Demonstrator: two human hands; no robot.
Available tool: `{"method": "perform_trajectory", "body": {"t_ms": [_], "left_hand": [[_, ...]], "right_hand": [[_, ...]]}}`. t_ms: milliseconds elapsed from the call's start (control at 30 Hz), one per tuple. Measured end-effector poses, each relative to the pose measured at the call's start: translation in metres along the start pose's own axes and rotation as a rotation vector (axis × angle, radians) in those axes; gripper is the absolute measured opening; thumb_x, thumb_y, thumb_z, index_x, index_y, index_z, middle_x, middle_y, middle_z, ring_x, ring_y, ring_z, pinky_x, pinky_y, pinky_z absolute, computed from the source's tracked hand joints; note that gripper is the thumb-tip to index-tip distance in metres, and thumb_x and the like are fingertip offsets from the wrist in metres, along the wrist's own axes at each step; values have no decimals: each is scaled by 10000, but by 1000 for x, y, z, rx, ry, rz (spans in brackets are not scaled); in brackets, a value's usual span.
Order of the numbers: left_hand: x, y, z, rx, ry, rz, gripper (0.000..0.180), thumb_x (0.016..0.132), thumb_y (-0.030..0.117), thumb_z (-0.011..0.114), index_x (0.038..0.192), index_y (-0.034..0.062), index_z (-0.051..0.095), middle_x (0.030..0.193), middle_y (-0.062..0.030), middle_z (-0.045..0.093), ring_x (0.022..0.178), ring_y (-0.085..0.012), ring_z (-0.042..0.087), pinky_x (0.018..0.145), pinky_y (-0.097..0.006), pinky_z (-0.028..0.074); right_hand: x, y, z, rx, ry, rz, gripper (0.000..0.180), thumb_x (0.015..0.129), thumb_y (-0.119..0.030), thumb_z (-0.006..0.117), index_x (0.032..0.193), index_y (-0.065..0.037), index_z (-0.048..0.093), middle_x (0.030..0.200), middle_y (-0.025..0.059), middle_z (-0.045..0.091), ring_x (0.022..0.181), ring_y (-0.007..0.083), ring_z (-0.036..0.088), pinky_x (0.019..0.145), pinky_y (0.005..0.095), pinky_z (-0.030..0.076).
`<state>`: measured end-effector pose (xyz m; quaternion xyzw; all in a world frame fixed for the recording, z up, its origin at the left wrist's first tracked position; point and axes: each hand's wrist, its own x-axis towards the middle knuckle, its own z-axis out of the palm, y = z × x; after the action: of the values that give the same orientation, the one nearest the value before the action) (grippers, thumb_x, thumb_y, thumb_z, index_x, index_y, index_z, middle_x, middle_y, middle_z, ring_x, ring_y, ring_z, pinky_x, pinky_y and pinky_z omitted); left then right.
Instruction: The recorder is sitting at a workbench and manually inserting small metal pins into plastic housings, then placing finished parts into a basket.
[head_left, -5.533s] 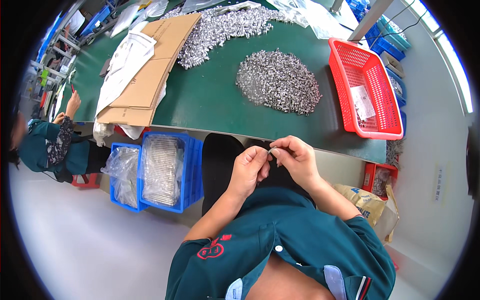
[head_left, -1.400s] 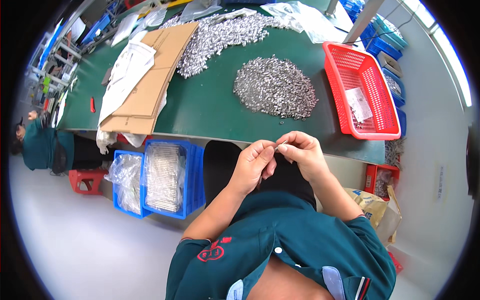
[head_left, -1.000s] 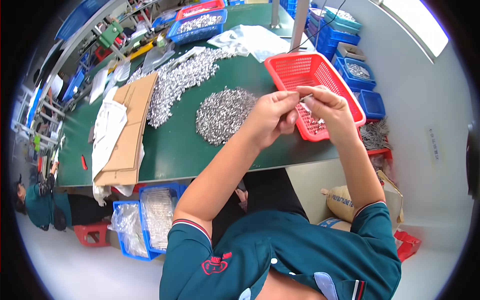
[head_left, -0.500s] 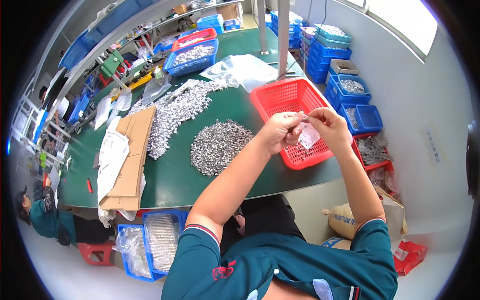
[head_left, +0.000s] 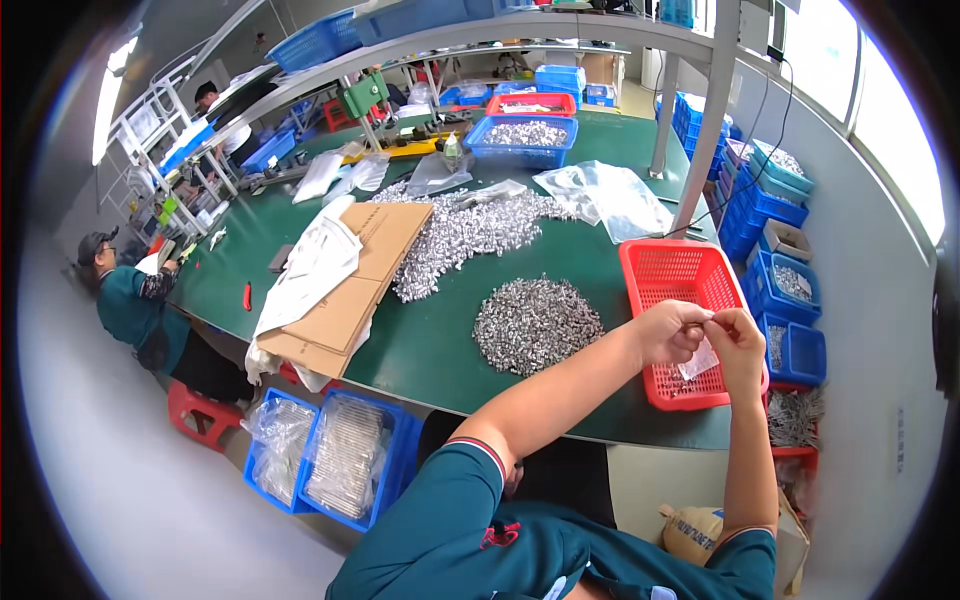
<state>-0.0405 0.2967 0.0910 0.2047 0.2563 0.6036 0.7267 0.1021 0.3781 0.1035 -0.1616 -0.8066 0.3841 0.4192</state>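
My left hand (head_left: 668,333) and my right hand (head_left: 735,338) are raised together over the near end of a red plastic basket (head_left: 664,266) on the green table (head_left: 430,345). The fingertips of both hands meet and pinch a small silvery metal part (head_left: 707,318) between them. A white paper slip (head_left: 700,362) lies in the basket just under my hands. A round heap of small silvery metal parts (head_left: 536,324) sits on the table to the left of my hands.
A longer spread of metal parts (head_left: 462,235) lies further back, beside flattened cardboard (head_left: 358,288) and white sheets. Blue crates (head_left: 352,462) with bagged parts stand under the table's near edge; more blue bins (head_left: 782,277) on the right. A seated person (head_left: 125,300) works at far left.
My view has lifted from my lap to the table. Both hands, still pinched together, went from in front of my body up and right to above the red basket.
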Motion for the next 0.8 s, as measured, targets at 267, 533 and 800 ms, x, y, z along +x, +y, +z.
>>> {"method": "perform_trajectory", "body": {"t_ms": [267,533,800], "left_hand": [[15,-1,-1,38,-41,-34,130,920,192,500,811,123,521,596,44,462,423,-23,326,377,-170,242],[16,-2,-13,659,238,171,98,866,120,586,919,38,590,757,-42,605,649,-96,559,582,-215,444],[4,1,5,819,247,254,299,945,274,487,905,25,648,897,-48,635,841,-125,569,795,-272,429]], "right_hand": [[1,5,-21,108,16,72,48,868,-34,586,834,-7,567,725,-25,510,656,22,436,567,182,367],[5,-9,-36,167,181,90,98,873,-97,606,852,-2,596,720,-27,528,661,29,452,581,175,381],[-12,-22,-25,218,174,116,95,843,-72,650,863,7,603,763,-10,568,686,31,493,612,171,410]]}}
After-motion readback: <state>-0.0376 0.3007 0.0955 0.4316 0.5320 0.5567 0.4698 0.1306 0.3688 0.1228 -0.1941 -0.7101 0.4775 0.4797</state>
